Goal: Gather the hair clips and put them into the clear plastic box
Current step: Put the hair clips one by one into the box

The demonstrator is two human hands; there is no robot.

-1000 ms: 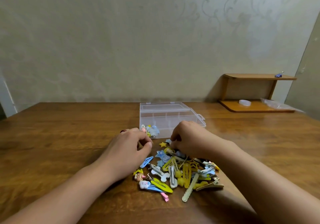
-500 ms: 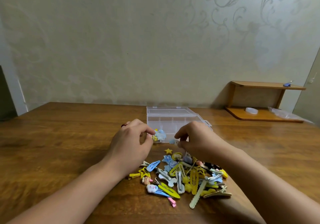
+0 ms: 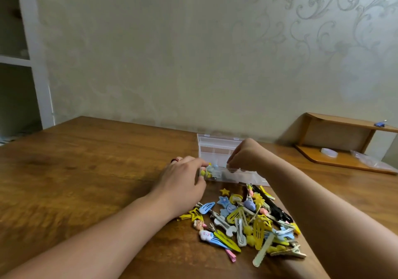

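Note:
The clear plastic box (image 3: 217, 147) stands open on the wooden table (image 3: 86, 160), with a few small clips (image 3: 212, 170) in its front left compartment. A pile of yellow, blue, white and black hair clips (image 3: 247, 218) lies just in front of it. My left hand (image 3: 183, 177), with a ring on one finger, holds the box's front left corner between thumb and fingers. My right hand (image 3: 245, 156) hovers over the front of the box, its fingertips pinched together on what looks like a small clip; the hand mostly hides it.
A low wooden shelf (image 3: 344, 162) stands at the back right with a white round object (image 3: 329, 152), a plastic bag (image 3: 366, 160) and a blue clip (image 3: 380, 124) on top. A white cabinet frame (image 3: 36, 63) rises at the far left.
My right hand lifted from the pile and moved forward over the box. My left hand slid forward to the box's corner. The view swung left.

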